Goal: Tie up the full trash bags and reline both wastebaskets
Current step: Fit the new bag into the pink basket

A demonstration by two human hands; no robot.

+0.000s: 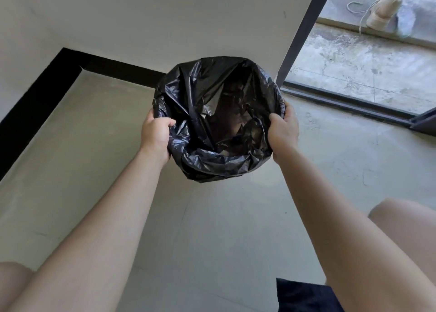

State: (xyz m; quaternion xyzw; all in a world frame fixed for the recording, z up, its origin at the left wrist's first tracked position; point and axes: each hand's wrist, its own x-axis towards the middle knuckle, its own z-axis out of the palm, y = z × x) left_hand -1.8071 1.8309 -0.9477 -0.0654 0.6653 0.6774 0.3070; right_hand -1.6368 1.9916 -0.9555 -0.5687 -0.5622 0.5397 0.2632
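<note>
Two bare hands clamp the folded-over mouth of a black trash bag (212,94), one on either side of its round opening. The left hand (157,132) grips the left edge: its thumb (170,122) hooks over the rim into the bag, while the remaining fingers curl round the outside, mostly hidden behind the bunched plastic. The right hand (283,130) mirrors it on the right edge, its thumb (273,118) pressed down inside the opening and its fingers (289,109) wrapped round the outer side, so the rim of the bag lies pinched between thumb and fingers on both sides. The mouth is stretched into a wide hoop and the crinkled film sags down into a dark hollow; the plastic drapes over the outside too, covering whatever basket it lines. Whether the bottom rests on the grey floor (224,217) cannot be told. The bag sits near a corner of the room, in front of a pale wall (141,16) edged with a black baseboard (118,69). To the right stands a dark door frame (299,28), and beyond the glass, well apart, a beige shoe (382,11) with a loose lace lies on rough concrete. Bare knees show at the lower corners, beside dark shorts (304,297).
</note>
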